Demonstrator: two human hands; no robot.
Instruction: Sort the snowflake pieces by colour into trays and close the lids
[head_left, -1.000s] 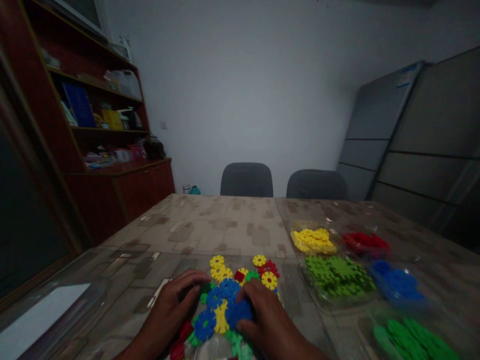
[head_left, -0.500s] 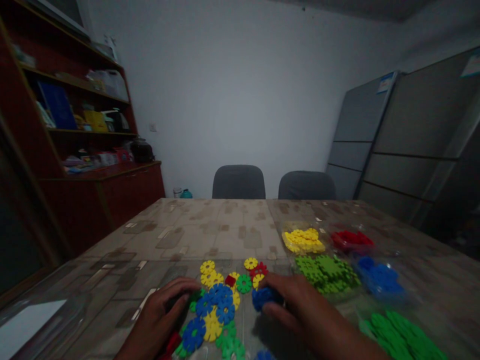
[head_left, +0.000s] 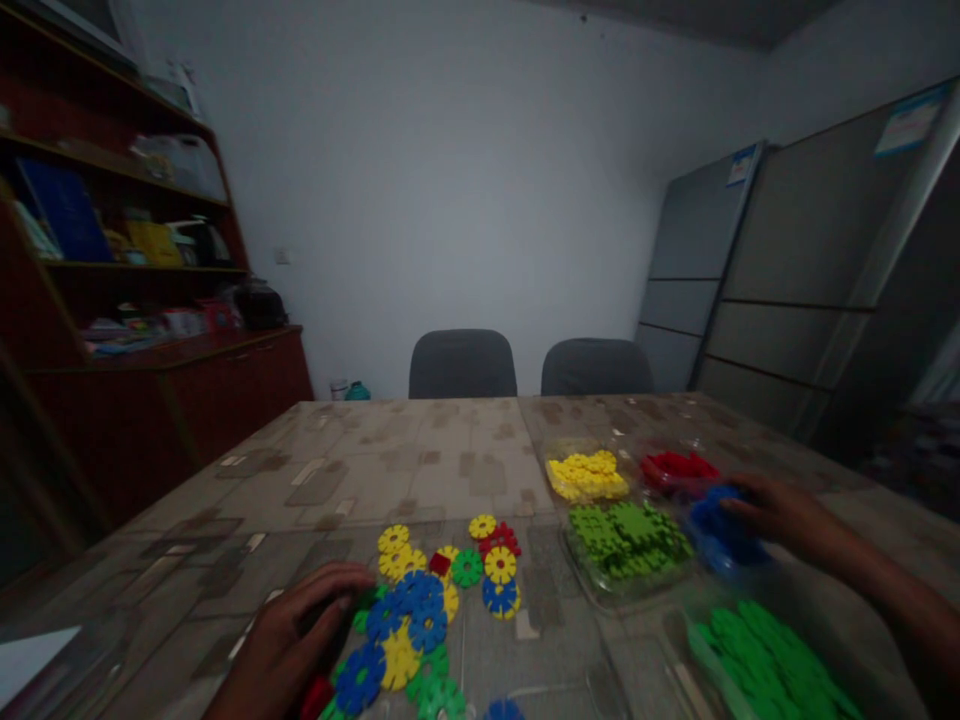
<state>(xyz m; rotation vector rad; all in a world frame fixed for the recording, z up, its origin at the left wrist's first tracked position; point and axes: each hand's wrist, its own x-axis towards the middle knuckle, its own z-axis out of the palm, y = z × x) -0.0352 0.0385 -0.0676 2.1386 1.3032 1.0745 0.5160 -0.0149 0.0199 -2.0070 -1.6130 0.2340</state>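
The figure (head_left: 401, 650) sits on the desk (head_left: 465, 480), bottom centre of the frame: notched, flower-edged discs, blue and yellow in the middle, green and red around them, overlapping. My left hand (head_left: 296, 615) curls at its left edge; I can't tell if it grips. Right of frame, my right hand (head_left: 772, 515) meets blue pieces (head_left: 721, 535), its hold blurred.

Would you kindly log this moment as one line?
left hand: beside the multicoloured pieces, contact unclear | right hand: at the blue pieces, hold unclear | nearby: yellow pieces, red pieces, light-green pieces
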